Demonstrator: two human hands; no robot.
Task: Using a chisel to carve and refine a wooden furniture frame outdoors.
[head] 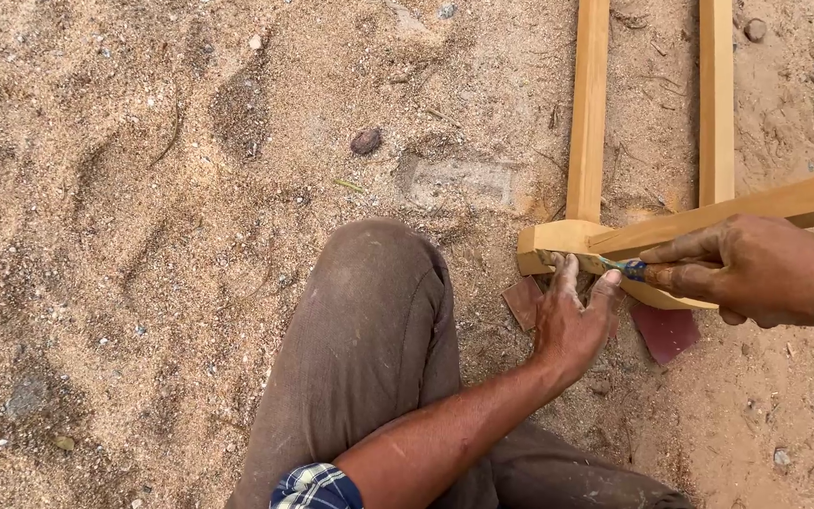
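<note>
Wooden frame [584,238] on sand, left hand [572,320] bracing, right hand [741,269] gripping tool [635,270]

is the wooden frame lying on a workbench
No, the wooden frame lies on sandy ground, where the left hand steadies its corner and the right hand holds a small tool against it.

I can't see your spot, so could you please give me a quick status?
Left hand braces the wooden frame. Right hand holds a small tool against it. Sandpaper pieces underneath.
</note>
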